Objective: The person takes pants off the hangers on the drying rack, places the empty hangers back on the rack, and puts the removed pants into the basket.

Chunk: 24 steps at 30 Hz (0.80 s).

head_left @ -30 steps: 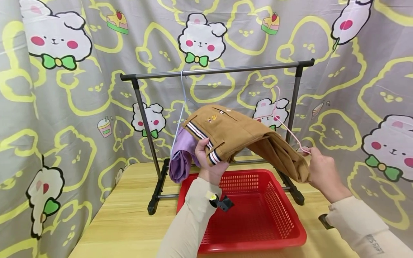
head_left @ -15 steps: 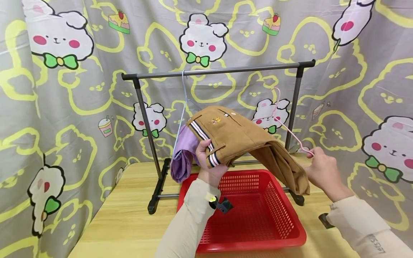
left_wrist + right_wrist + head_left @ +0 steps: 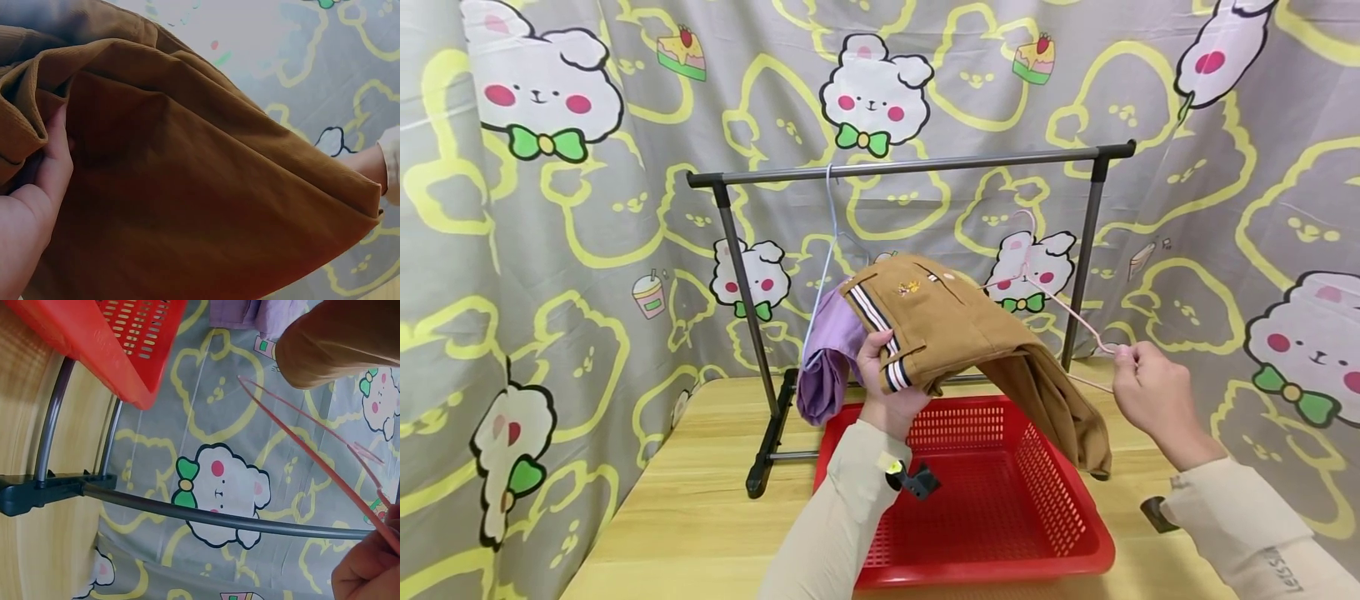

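Brown trousers point(image 3: 958, 321) with a striped waistband lie draped over my left hand point(image 3: 891, 387), which grips them at the waistband, thumb on top. Their legs hang down to the right over the basket. In the left wrist view the brown cloth point(image 3: 187, 162) fills most of the picture beside the fingers. My right hand point(image 3: 1157, 396) holds a pink hanger point(image 3: 1067, 310) by one end, its hook pointing up; part of it is hidden behind the trousers. The right wrist view shows the pink hanger point(image 3: 312, 456) apart from the trouser leg point(image 3: 337, 347).
A grey metal rack point(image 3: 917, 167) stands on the wooden table point(image 3: 677, 483). From its bar hangs a blue hanger point(image 3: 822, 287) with purple clothing point(image 3: 827, 375). Below the trousers sits a red plastic basket point(image 3: 977, 571). A patterned curtain point(image 3: 670, 108) surrounds the table.
The right hand has come away from the trouser legs, which now hang lower. The pink hanger has shifted slightly left and down, and its lower bar shows. The left hand keeps its grip.
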Tool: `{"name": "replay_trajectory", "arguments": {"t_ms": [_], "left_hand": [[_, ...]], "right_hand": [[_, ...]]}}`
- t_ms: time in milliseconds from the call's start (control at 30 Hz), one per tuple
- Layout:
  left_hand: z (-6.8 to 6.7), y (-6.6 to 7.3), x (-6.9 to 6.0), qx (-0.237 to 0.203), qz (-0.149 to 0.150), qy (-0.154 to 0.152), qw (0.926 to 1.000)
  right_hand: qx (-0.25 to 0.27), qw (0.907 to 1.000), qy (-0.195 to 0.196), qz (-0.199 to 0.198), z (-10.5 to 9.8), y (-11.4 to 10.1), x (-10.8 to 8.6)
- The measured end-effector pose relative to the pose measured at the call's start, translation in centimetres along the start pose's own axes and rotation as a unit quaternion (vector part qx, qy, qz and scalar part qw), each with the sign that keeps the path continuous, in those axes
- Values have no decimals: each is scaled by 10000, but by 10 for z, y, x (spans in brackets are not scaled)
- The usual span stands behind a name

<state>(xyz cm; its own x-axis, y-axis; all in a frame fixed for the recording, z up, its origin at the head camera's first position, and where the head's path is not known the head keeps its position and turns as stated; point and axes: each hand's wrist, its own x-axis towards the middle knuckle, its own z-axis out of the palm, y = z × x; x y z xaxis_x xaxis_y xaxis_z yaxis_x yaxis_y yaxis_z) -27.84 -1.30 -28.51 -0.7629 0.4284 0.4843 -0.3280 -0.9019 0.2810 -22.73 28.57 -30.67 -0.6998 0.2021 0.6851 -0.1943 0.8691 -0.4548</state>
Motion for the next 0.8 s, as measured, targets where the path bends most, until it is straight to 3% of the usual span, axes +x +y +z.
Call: {"name": "replay_trajectory", "arguments": {"t_ms": [467,800], "left_hand": [[-8,-1,-3,421,-363,323,9979],[-13,-4,-5,501,-453,613,9958]], "right_hand": [[71,9999,128,78,0,2,0],[115,9987,483,-102,2,-2,1]]}}
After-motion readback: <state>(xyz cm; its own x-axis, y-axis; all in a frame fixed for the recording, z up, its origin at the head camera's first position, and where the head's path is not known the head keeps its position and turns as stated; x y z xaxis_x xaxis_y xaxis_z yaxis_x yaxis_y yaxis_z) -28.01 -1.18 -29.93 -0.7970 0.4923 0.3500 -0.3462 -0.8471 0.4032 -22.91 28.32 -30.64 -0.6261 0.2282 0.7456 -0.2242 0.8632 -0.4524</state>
